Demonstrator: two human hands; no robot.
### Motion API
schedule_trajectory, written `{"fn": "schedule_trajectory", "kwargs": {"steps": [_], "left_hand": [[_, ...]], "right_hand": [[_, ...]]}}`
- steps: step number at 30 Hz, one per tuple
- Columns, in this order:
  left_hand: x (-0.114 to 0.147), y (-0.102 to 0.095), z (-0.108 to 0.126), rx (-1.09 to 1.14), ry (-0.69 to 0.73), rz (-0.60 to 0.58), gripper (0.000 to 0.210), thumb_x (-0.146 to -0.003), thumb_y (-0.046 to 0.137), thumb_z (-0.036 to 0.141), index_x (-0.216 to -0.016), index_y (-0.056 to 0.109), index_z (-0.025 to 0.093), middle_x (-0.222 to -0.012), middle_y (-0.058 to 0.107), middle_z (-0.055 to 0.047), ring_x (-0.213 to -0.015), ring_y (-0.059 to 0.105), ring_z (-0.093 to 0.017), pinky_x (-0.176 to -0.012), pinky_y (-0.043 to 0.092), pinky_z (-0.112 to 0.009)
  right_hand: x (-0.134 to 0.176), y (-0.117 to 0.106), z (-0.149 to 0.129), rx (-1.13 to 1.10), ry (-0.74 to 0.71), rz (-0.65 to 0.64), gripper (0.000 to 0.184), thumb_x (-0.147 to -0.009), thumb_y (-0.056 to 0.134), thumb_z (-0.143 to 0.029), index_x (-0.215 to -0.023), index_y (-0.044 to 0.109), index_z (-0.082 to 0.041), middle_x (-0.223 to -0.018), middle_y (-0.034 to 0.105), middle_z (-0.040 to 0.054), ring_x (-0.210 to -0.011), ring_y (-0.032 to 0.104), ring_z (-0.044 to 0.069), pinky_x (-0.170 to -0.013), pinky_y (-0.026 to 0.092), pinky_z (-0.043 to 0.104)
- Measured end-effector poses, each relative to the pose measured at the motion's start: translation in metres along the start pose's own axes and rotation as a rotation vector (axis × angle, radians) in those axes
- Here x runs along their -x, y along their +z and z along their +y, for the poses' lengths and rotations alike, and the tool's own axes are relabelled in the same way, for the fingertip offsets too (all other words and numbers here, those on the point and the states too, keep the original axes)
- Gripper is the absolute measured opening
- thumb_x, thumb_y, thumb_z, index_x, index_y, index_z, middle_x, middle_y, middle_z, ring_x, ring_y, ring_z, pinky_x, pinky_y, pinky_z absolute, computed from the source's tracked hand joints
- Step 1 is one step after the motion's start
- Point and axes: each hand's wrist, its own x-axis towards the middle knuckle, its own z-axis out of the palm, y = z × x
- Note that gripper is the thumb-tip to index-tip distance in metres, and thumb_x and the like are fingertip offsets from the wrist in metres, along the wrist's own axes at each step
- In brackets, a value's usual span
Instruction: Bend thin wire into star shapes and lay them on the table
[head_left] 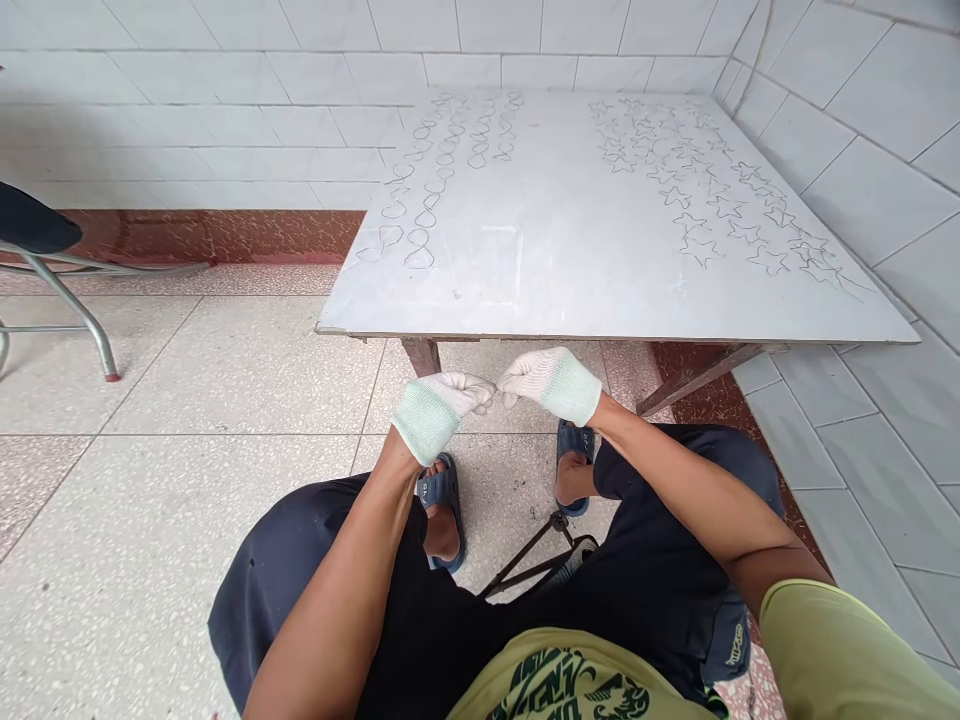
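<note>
My left hand [451, 402] and my right hand [551, 384] both wear white knit gloves with pale green cuffs. They meet fingertip to fingertip in front of the table's near edge, above the floor. The fingers of each are pinched closed. Whatever lies between the fingertips is too small or hidden to make out. Beyond them, thin wire stars [698, 247] are spread in rows over the right side of the white tabletop [555, 290]. Looped wire shapes like figure eights [420, 250] lie in rows on its left side.
The table's dark legs [422, 356] stand just past my hands. Tiled walls [885, 200] border the table behind and on the right. A metal-legged chair [82, 310] is at the far left. Between my sandalled feet shows a dark metal frame [536, 560].
</note>
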Motion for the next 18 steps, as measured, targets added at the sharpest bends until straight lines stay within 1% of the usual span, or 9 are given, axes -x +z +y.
{"fn": "schedule_trajectory", "kwargs": {"steps": [4,7,9,11,14,16,17,18], "left_hand": [[0.005,0.006,0.004,0.012,0.079,0.038,0.037,-0.071,0.081,0.054,-0.077,0.078,0.018,-0.067,0.071,-0.003,-0.064,0.058,-0.016,-0.067,0.051,-0.031],[0.006,0.009,0.004,0.064,0.104,0.014,0.036,-0.072,0.081,0.053,-0.072,0.075,0.018,-0.068,0.071,-0.003,-0.063,0.056,-0.015,-0.067,0.049,-0.030],[0.005,0.010,0.003,0.116,0.097,-0.007,0.036,-0.072,0.082,0.053,-0.070,0.073,0.018,-0.068,0.071,-0.003,-0.062,0.056,-0.015,-0.066,0.047,-0.031],[0.003,0.008,0.003,0.151,0.089,-0.006,0.038,-0.073,0.082,0.054,-0.067,0.072,0.018,-0.066,0.071,-0.004,-0.060,0.054,-0.014,-0.065,0.046,-0.031],[0.001,0.004,0.003,0.166,0.083,-0.003,0.038,-0.073,0.082,0.054,-0.068,0.072,0.018,-0.064,0.070,-0.004,-0.057,0.052,-0.013,-0.064,0.047,-0.032],[0.001,0.001,0.004,0.158,0.078,-0.017,0.037,-0.070,0.084,0.053,-0.073,0.074,0.017,-0.064,0.070,-0.004,-0.059,0.057,-0.015,-0.065,0.049,-0.032],[0.001,-0.001,0.003,0.135,0.082,-0.027,0.038,-0.070,0.085,0.053,-0.075,0.075,0.017,-0.065,0.071,-0.005,-0.060,0.059,-0.015,-0.066,0.050,-0.032],[0.001,-0.003,0.002,0.106,0.087,-0.037,0.038,-0.070,0.084,0.052,-0.076,0.076,0.016,-0.066,0.072,-0.005,-0.062,0.061,-0.016,-0.066,0.051,-0.032]], "right_hand": [[-0.003,-0.007,0.001,-0.167,0.037,-0.026,0.020,-0.082,0.076,-0.035,-0.068,0.077,-0.020,-0.068,0.078,0.0001,-0.071,0.075,0.017,-0.078,0.058,0.029],[-0.006,-0.011,0.005,-0.223,0.028,-0.038,0.022,-0.080,0.079,-0.039,-0.070,0.076,-0.020,-0.070,0.078,0.0008,-0.073,0.074,0.017,-0.081,0.059,0.031],[-0.009,-0.014,0.009,-0.216,0.019,-0.049,0.025,-0.082,0.079,-0.042,-0.071,0.076,-0.020,-0.071,0.078,0.0014,-0.073,0.073,0.017,-0.079,0.059,0.030],[-0.012,-0.016,0.012,-0.223,0.008,-0.067,0.031,-0.085,0.077,-0.049,-0.076,0.077,-0.019,-0.076,0.079,0.0031,-0.075,0.073,0.017,-0.076,0.059,0.030],[-0.015,-0.018,0.013,-0.283,-0.016,-0.084,0.048,-0.091,0.068,-0.064,-0.088,0.079,-0.017,-0.083,0.081,0.0071,-0.078,0.075,0.019,-0.074,0.060,0.032],[-0.013,-0.019,0.011,-0.299,-0.017,-0.101,0.056,-0.094,0.061,-0.069,-0.092,0.080,-0.016,-0.085,0.082,0.0091,-0.079,0.075,0.020,-0.076,0.060,0.033],[-0.012,-0.020,0.010,-0.273,-0.007,-0.107,0.055,-0.095,0.060,-0.068,-0.090,0.080,-0.016,-0.086,0.082,0.0090,-0.079,0.075,0.019,-0.077,0.060,0.033],[-0.010,-0.020,0.008,-0.217,0.006,-0.111,0.050,-0.094,0.063,-0.064,-0.088,0.080,-0.017,-0.086,0.082,0.0080,-0.080,0.075,0.019,-0.078,0.059,0.032]]}}
